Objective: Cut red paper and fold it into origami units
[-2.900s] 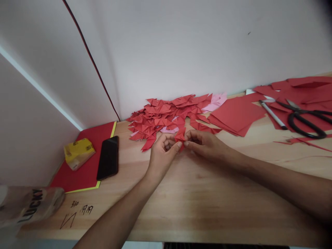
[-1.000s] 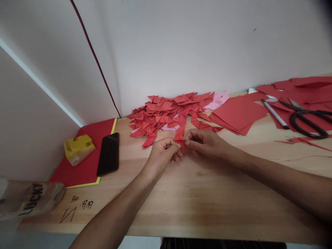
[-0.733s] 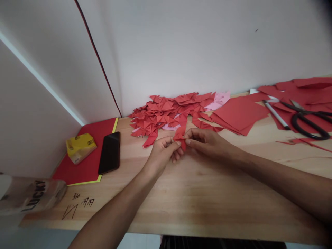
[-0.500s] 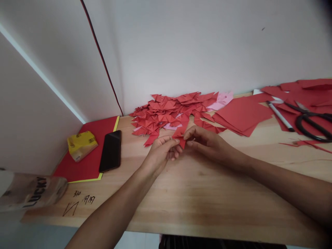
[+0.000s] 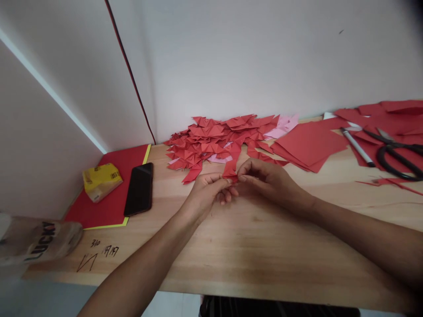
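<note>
Between my two hands, above the wooden table [image 5: 211, 255], is a small folded piece of red paper [image 5: 232, 176]. My left hand [image 5: 214, 187] pinches it between thumb and fingers, the other fingers curled below. My right hand [image 5: 261, 174] grips its right edge with thumb and forefinger. Much of the paper is hidden by my fingers. Just behind my hands lies a heap of folded red paper pieces [image 5: 208, 136], with some pink paper [image 5: 284, 126] at its right end. A stack of flat red paper sheets [image 5: 310, 145] lies right of the heap.
Black-handled scissors [image 5: 399, 158], a white marker [image 5: 358, 147] and red paper scraps [image 5: 396, 119] lie at the right. On the left, a phone [image 5: 139, 189] and a yellow packet [image 5: 102, 179] rest on a red sheet [image 5: 99, 215]. A bag marked LUCKY [image 5: 42, 240] sits at the left edge.
My right fingers have closed onto the red paper's right edge, and the lower point that stuck out is now folded or turned out of sight. The view has shifted slightly.
</note>
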`<state>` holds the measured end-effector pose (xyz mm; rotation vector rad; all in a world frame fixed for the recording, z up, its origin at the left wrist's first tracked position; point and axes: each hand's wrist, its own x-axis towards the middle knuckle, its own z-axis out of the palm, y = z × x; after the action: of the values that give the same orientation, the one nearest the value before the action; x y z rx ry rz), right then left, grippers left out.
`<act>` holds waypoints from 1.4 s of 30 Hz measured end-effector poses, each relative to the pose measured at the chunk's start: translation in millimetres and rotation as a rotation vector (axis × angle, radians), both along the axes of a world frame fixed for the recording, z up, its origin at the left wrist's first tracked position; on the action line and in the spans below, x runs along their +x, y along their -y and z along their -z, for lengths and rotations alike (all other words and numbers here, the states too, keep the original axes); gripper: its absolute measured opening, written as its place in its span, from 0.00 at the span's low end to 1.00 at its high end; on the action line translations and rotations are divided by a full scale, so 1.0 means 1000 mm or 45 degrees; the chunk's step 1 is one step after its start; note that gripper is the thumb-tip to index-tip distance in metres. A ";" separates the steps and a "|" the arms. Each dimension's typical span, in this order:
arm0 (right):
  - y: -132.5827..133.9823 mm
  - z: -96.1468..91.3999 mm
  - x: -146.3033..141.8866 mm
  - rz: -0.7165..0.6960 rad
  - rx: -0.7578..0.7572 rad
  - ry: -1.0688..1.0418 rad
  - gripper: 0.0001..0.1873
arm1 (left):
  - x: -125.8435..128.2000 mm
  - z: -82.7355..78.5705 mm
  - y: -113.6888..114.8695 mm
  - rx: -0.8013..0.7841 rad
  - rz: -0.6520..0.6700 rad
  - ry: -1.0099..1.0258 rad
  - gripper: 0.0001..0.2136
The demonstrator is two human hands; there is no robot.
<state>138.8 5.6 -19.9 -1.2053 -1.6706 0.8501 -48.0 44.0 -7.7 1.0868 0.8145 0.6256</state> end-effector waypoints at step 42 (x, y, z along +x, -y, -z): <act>0.005 -0.007 -0.007 0.075 -0.055 0.109 0.04 | 0.003 -0.001 0.005 0.438 0.066 -0.354 0.08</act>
<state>132.1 0.9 -13.0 -1.3308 -1.6836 0.8123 -45.0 39.0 -6.7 1.5285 0.9347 0.5910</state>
